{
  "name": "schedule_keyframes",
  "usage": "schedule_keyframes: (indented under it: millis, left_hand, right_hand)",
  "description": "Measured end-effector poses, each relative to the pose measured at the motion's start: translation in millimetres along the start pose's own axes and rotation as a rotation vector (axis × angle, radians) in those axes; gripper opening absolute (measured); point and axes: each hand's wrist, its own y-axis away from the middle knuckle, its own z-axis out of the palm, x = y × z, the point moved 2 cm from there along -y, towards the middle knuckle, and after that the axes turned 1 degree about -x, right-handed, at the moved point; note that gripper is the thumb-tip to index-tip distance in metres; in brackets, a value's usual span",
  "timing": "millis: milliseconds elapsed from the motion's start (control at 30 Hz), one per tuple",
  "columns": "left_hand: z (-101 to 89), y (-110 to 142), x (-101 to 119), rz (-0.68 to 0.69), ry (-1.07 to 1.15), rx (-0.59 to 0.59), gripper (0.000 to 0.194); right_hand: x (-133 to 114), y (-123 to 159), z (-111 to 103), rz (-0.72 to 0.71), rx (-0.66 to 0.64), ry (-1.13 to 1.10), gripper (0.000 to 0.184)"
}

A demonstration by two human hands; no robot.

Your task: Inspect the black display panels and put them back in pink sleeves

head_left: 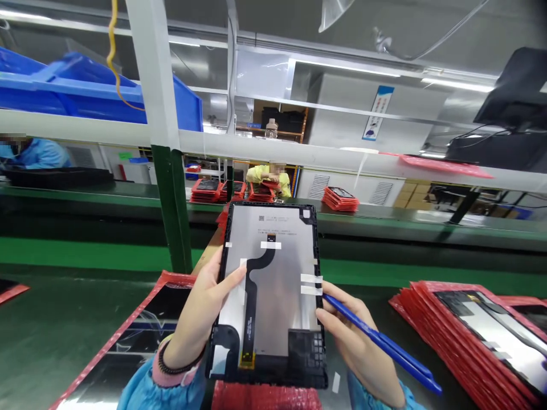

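A tablet screen assembly (pixel 282 307) is held up in front of me, its silver back facing me inside a black frame. A black flex cable runs down it, with white tape strips at several spots. My left hand (pixel 205 304) grips its left edge, thumb lying over the back beside the cable. At the right edge, near two tape strips, the fingers of my right hand (pixel 354 336) pinch the frame. That same hand also holds a slim blue pen-like tool (pixel 384 344), pointing down to the right; its exact kind is unclear.
Red bubble-wrap sleeves with screens are stacked (pixel 461 341) at right. Another red-edged sleeve (pixel 128 341) lies at left, and red wrap (pixel 265 396) below the screen. A green post (pixel 173 210) stands ahead. Beyond the conveyor (pixel 376 228), a person in yellow (pixel 269 176) handles red sleeves.
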Motion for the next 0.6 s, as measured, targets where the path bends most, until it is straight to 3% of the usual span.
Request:
schedule_keyframes:
  millis: [167,333,467,600]
  left_hand:
    - [-7.4,-4.9,2.5,0.022,-0.093,0.006,0.045]
    - [-5.4,-1.1,3.5,0.033,-0.162,-0.006,0.044]
    - [1.0,3.6,5.4,0.068,-0.273,0.007,0.039]
    - [0.5,2.3,3.5,0.064,-0.283,-0.003,0.041]
  right_hand:
    - [3.5,-9.4,8.5,0.022,-0.115,0.031,0.033]
    - [1.7,-13.5,13.2,-0.034,-0.008,0.232,0.022]
    - [-2.6,-16.0,16.0,-0.074,0.038,0.422,0.029]
    - [1.3,-16.4,14.9,-0.070,0.071,0.427,0.037]
